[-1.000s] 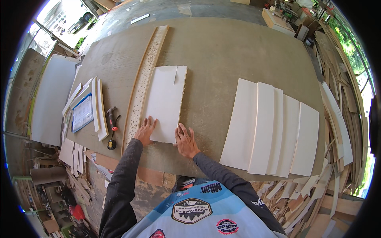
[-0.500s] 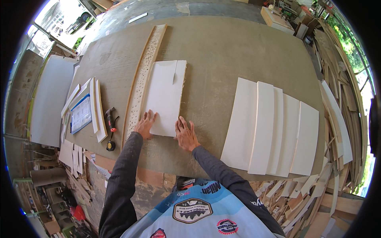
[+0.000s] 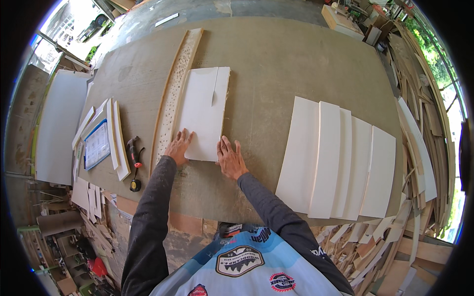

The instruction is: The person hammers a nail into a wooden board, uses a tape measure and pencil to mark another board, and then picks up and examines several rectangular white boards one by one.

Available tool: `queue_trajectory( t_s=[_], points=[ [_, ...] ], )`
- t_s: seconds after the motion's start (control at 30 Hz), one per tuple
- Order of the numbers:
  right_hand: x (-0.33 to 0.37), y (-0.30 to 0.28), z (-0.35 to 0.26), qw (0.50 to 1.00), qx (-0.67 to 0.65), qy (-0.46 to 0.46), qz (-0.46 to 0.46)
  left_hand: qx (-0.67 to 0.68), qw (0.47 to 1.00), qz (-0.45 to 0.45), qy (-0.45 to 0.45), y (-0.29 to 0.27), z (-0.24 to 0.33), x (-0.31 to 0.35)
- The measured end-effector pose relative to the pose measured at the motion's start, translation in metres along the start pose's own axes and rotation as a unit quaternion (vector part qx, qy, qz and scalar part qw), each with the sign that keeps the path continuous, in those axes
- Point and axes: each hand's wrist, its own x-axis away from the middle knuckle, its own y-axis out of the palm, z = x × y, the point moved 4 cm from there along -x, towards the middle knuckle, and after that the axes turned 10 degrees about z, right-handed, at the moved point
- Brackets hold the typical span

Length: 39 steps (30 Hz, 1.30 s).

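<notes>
A white rectangular panel (image 3: 201, 113) lies on the large brown worktable, its left side along a long pale wooden strip (image 3: 174, 81) dotted with holes or specks. A thin dark slit runs in from its far edge, and its right edge looks rough. My left hand (image 3: 178, 146) has its fingers spread over the panel's near left corner. At the near right corner, my right hand (image 3: 231, 159) rests its fingertips against the panel's side, fingers apart. Neither hand is wrapped around anything.
Several overlapping white panels (image 3: 291, 153) lie to the right. On the left are a hammer (image 3: 134, 150), a tape measure (image 3: 135, 185), white strips (image 3: 121, 143) and a blue-edged document sleeve (image 3: 98, 143). Wood offcuts (image 3: 429, 108) are piled beyond the table's right side.
The white panel has slid a little farther away along the wooden strip. Both hands have moved forward with it, keeping their places at its near corners.
</notes>
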Motion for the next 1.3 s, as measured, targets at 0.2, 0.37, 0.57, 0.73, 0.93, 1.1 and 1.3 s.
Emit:
queue_trajectory(
  t_s=[0.2,0.37,0.57,0.73,0.93,1.1,1.3],
  points=[
    [-0.009,0.000,0.007,1.000,0.003,-0.004,-0.015,-0.017,1.000,-0.006,-0.001,-0.005,-0.001,-0.011],
    [-0.014,0.006,0.016,1.000,0.004,-0.004,-0.007,-0.027,0.999,-0.017,-0.002,-0.009,0.001,-0.019],
    [-0.022,0.001,0.017,1.000,0.013,-0.008,-0.004,-0.037,0.999,-0.022,-0.002,-0.005,-0.007,-0.027],
    [-0.030,0.000,0.025,1.000,0.008,-0.003,-0.001,-0.035,0.999,-0.026,-0.002,-0.008,-0.008,-0.040],
    [-0.040,0.000,0.032,1.000,0.016,0.003,-0.020,-0.037,0.999,-0.038,-0.003,-0.014,-0.008,-0.049],
    [-0.045,0.005,0.035,0.999,0.031,0.002,-0.019,-0.041,0.998,-0.037,-0.001,-0.013,-0.011,-0.057],
    [-0.053,0.007,0.042,1.000,0.015,0.005,-0.016,-0.041,0.999,-0.034,0.002,-0.016,-0.014,-0.067]
  ],
)
